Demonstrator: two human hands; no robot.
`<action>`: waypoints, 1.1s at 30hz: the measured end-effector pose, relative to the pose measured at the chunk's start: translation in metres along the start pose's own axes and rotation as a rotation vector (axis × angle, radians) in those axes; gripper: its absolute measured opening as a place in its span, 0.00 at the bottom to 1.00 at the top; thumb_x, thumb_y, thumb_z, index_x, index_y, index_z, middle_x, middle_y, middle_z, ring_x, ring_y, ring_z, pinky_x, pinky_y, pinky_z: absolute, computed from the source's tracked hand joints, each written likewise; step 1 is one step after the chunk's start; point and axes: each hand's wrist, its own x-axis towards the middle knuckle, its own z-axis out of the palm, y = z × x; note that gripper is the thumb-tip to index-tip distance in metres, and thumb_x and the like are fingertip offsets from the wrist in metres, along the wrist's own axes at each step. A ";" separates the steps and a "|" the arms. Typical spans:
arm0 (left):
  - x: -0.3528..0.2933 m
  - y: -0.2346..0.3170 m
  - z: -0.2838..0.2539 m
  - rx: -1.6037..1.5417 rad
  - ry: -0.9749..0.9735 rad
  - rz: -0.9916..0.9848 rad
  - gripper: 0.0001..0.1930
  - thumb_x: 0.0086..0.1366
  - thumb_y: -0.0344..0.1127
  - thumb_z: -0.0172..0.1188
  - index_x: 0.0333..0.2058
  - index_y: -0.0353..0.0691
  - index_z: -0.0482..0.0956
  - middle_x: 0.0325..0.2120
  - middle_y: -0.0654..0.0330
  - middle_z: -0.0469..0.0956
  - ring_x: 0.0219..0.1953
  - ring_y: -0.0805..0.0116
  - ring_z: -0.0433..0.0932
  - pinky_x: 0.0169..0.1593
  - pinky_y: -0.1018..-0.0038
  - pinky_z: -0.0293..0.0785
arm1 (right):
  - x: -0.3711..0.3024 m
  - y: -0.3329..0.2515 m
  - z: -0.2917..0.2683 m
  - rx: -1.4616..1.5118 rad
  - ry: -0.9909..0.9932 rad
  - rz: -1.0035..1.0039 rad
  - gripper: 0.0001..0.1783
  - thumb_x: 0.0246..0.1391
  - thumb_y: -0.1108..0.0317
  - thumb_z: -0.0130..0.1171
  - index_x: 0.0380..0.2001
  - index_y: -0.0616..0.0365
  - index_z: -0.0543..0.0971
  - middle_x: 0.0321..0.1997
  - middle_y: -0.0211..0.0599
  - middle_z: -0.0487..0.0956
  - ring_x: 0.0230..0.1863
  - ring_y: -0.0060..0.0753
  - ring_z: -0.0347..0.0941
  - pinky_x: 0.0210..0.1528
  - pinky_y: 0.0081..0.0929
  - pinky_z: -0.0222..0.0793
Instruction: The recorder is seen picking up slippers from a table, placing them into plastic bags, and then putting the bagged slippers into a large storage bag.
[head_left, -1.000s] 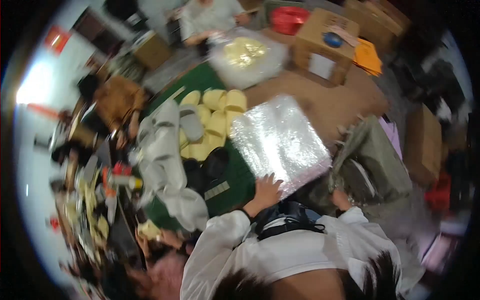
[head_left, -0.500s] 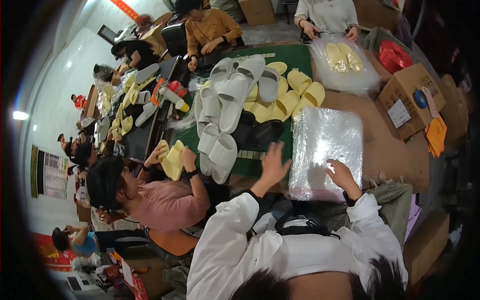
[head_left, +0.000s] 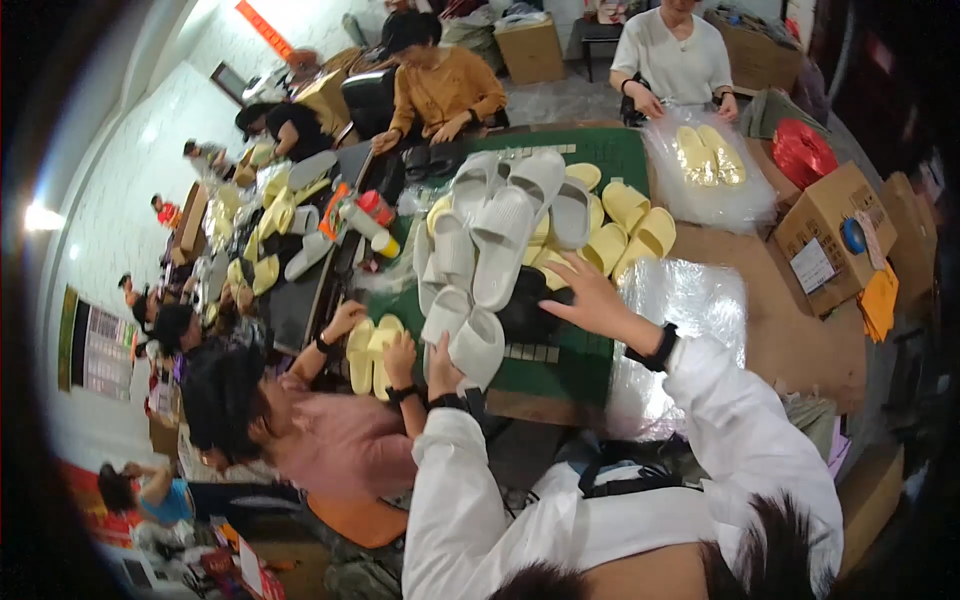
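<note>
My left hand [head_left: 442, 372] is closed at the near end of a pair of light grey slippers [head_left: 476, 347], its fingers partly hidden. Reaching across the pile, my right hand [head_left: 592, 300] has its fingers apart and holds nothing. Beneath and beside its thumb are black slippers [head_left: 527, 308], partly covered by the hand. More grey slippers [head_left: 503, 235] are heaped just beyond, on a green mat [head_left: 560, 372]. Several yellow slippers [head_left: 648, 240] lie past my right fingertips. A stack of clear plastic bags [head_left: 690, 310] rests under my right forearm.
At my left, a person in pink holds yellow slippers [head_left: 375, 352]. Across the table, another person handles a plastic bag with a yellow pair [head_left: 710, 155]. A cardboard box [head_left: 832, 235] with a tape roll [head_left: 852, 235] stands at the right; bottles [head_left: 368, 228] stand at the left.
Both hands have moved left and away from the plastic bags: the left to the light grey slippers, the right over to the black ones. The view has shifted slightly.
</note>
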 end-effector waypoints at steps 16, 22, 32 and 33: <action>0.034 0.033 0.069 0.032 0.286 0.013 0.21 0.62 0.42 0.53 0.50 0.38 0.66 0.45 0.56 0.70 0.43 0.62 0.71 0.43 0.64 0.70 | 0.175 0.101 0.080 0.027 0.024 0.582 0.38 0.37 0.70 0.51 0.59 0.47 0.60 0.61 0.68 0.49 0.48 0.68 0.65 0.51 0.39 0.65; 0.072 0.069 0.159 0.109 0.036 0.230 0.20 0.63 0.37 0.51 0.51 0.34 0.63 0.43 0.53 0.69 0.41 0.63 0.71 0.44 0.67 0.68 | 0.169 0.162 0.025 0.009 0.262 0.585 0.36 0.38 0.78 0.47 0.56 0.39 0.63 0.56 0.64 0.56 0.54 0.65 0.59 0.55 0.39 0.59; 0.128 0.068 0.363 0.339 -0.245 0.169 0.23 0.64 0.40 0.49 0.53 0.32 0.59 0.47 0.51 0.66 0.47 0.64 0.65 0.48 0.72 0.63 | 0.175 0.304 -0.082 -0.103 0.449 0.482 0.39 0.39 0.77 0.47 0.60 0.45 0.59 0.55 0.59 0.60 0.55 0.61 0.58 0.58 0.38 0.55; 0.124 0.066 0.380 0.363 -0.264 0.120 0.25 0.65 0.40 0.48 0.55 0.33 0.56 0.50 0.50 0.64 0.50 0.62 0.64 0.51 0.72 0.62 | 0.170 0.315 -0.089 -0.157 0.463 0.486 0.39 0.39 0.77 0.48 0.60 0.46 0.58 0.56 0.61 0.59 0.57 0.60 0.56 0.59 0.38 0.54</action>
